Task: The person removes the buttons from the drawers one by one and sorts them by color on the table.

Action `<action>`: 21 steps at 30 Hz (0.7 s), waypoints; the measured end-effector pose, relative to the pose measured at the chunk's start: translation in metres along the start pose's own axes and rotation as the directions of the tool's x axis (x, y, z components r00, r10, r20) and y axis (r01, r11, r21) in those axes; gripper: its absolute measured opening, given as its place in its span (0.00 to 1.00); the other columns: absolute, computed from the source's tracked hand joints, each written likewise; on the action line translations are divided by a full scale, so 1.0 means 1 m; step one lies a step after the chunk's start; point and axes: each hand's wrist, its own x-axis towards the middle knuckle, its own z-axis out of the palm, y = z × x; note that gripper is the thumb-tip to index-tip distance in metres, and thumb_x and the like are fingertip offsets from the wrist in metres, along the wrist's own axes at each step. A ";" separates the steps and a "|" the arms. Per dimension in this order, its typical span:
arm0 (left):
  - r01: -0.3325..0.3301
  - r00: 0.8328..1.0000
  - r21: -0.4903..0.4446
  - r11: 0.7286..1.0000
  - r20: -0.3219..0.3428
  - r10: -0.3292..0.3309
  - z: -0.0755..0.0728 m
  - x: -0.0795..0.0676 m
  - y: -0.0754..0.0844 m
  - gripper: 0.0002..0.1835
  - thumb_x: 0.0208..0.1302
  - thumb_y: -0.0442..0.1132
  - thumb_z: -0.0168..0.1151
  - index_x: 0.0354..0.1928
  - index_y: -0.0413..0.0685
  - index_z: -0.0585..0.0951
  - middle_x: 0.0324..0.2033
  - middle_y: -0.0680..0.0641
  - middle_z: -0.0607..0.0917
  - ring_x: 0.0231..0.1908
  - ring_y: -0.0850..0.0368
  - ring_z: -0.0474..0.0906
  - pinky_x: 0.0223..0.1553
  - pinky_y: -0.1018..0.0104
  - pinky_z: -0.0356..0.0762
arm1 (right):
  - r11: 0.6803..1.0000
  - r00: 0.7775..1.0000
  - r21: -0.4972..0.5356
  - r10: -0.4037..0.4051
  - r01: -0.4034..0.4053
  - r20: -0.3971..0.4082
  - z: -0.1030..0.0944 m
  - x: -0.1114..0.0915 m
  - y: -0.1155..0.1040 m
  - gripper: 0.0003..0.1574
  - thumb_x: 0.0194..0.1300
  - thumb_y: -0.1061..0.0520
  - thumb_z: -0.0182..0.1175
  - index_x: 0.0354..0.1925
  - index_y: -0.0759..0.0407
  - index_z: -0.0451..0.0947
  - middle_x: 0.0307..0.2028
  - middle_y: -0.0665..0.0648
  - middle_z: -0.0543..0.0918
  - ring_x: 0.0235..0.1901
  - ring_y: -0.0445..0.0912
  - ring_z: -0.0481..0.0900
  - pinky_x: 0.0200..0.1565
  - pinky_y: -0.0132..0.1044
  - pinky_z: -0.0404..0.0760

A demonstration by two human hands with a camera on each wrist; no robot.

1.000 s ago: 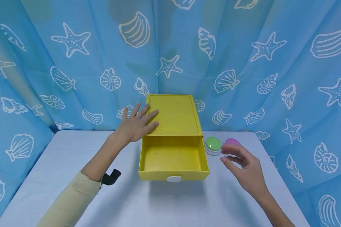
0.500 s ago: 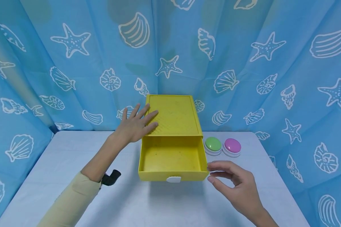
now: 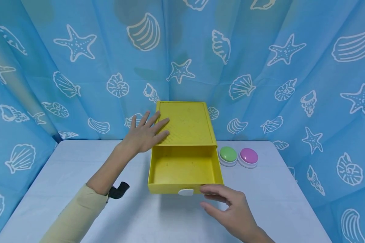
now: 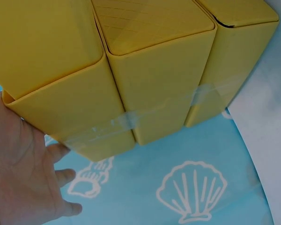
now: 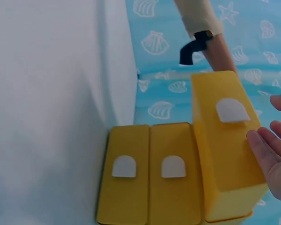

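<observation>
A yellow drawer cabinet (image 3: 190, 125) stands at the middle back of the table, its top drawer (image 3: 167, 188) pulled out and bare inside. On that drawer's front is a white handle (image 3: 186, 192). My left hand (image 3: 141, 136), fingers spread, rests on the cabinet's upper left edge; the left wrist view shows its palm against the side (image 4: 65, 112). Just right of the handle, my right hand (image 3: 228, 211) has loosely bent fingers, with thumb and forefinger apart. In the right wrist view its fingertips (image 5: 254, 138) are right at the drawer front and hold nothing.
Right of the cabinet are a green push button (image 3: 228, 154) and a pink push button (image 3: 249, 156) on white bases. Two lower drawers (image 5: 126, 197) sit pushed in. A blue shell-patterned curtain (image 3: 182, 50) surrounds the white table (image 3: 134, 216). A black wrist mount (image 3: 119, 190) juts from the left sleeve.
My right hand has moved left and toward me, from beside the pink button to the drawer front near the handle. The left hand and the cabinet have stayed put.
</observation>
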 end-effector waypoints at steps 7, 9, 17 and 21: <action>0.011 1.000 0.006 1.000 0.000 -0.011 0.000 0.000 0.000 0.34 0.78 0.63 0.34 0.80 0.59 0.54 0.79 0.45 0.46 0.76 0.40 0.32 0.68 0.32 0.27 | 0.999 0.999 -0.026 0.040 -0.041 -0.016 0.016 0.001 0.005 0.19 0.60 0.66 0.71 0.50 0.60 0.84 0.44 0.54 0.88 0.42 0.45 0.86 0.42 0.41 0.85; 0.011 1.000 0.006 1.000 -0.003 -0.011 0.000 0.000 0.001 0.34 0.78 0.63 0.34 0.80 0.59 0.54 0.79 0.45 0.46 0.76 0.40 0.32 0.68 0.32 0.27 | 0.999 0.999 -0.044 0.014 -0.015 -0.040 0.021 0.001 0.007 0.19 0.59 0.67 0.71 0.50 0.61 0.84 0.43 0.54 0.88 0.41 0.45 0.87 0.41 0.40 0.85; 0.016 1.000 -0.004 1.000 0.010 -0.016 0.000 0.000 0.000 0.34 0.78 0.63 0.34 0.80 0.59 0.54 0.79 0.45 0.45 0.76 0.40 0.31 0.68 0.33 0.26 | 0.985 0.986 -0.163 -0.077 0.053 -0.145 0.033 0.000 0.014 0.21 0.53 0.70 0.74 0.46 0.59 0.86 0.40 0.53 0.88 0.36 0.46 0.88 0.35 0.33 0.84; 0.017 1.000 -0.004 1.000 0.010 -0.017 0.001 0.001 0.000 0.34 0.78 0.63 0.34 0.80 0.60 0.54 0.79 0.45 0.45 0.76 0.40 0.31 0.68 0.33 0.26 | 0.978 0.978 -0.197 -0.109 0.072 -0.181 0.037 0.001 0.018 0.21 0.51 0.72 0.75 0.44 0.59 0.86 0.38 0.54 0.88 0.34 0.46 0.88 0.33 0.31 0.84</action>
